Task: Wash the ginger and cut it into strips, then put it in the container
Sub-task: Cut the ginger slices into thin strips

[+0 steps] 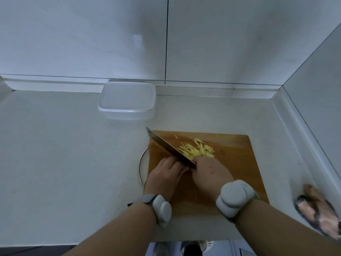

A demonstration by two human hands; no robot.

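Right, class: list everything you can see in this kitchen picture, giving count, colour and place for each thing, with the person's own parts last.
container: one, clear plastic, on the counter behind the board.
cutting board: one, brown wood, on the counter.
ginger strips: one pile, yellow, on the board.
cleaver: one, dark blade, edge down beside the strips.
round rim: one, metallic, partly under the board's left edge.
counter: one, pale.
wrist bands: two, grey.
left hand: on the board, fingers curled by the blade.
right hand: grips the cleaver's handle end.
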